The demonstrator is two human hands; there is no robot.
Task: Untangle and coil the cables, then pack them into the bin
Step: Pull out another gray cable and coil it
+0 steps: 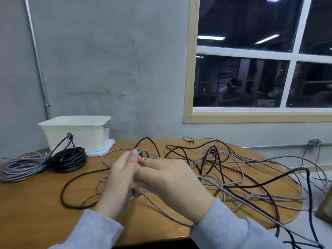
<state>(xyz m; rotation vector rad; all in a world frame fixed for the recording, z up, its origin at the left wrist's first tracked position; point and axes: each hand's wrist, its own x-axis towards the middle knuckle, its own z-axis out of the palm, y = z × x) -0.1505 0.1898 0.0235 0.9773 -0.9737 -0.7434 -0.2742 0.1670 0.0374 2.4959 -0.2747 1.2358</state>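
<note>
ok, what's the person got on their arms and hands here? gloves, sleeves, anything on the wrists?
Both hands are bare: no gloves, and no rings or watch in view. The left hand and the right hand each come out of a light grey knitted long sleeve with a ribbed cuff, the left sleeve and the right sleeve. The sleeves are plain, with no logos or markings.

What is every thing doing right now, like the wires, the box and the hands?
grey cable: loose, held in both hands
left hand: pinches grey cable
right hand: grips grey cable
tangle: still knotted, spread over table
black coil: wound, on table
grey coil: wound, on table
bin: upright, lidless
</note>
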